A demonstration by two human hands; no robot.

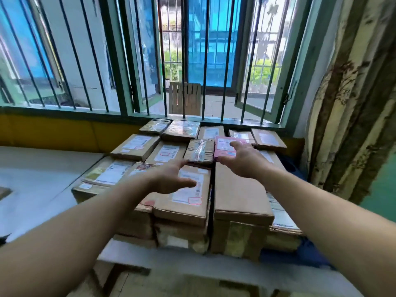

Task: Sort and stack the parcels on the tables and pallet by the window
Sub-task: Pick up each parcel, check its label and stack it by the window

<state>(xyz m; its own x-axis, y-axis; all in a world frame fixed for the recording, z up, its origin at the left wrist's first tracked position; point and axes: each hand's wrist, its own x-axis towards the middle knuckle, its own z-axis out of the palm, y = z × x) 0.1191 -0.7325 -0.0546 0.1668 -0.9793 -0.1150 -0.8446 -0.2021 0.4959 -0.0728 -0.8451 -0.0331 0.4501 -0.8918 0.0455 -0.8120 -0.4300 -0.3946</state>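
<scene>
Several brown cardboard parcels lie stacked in rows below the barred window. A small taped parcel (199,152) sits in the middle row, with a pink parcel (225,147) right beside it. My left hand (171,179) hovers open over a long labelled box (188,196), its fingertips reaching toward the taped parcel's near edge. My right hand (242,159) is spread open over the pink parcel, its thumb at the parcel's near corner and its fingers across the top. Neither hand holds anything.
A white table (32,172) stretches to the left of the stack. The window's green frame and bars (128,61) rise just behind the parcels. A weathered wall (353,103) stands at the right. A wooden pallet (185,97) leans outside the window.
</scene>
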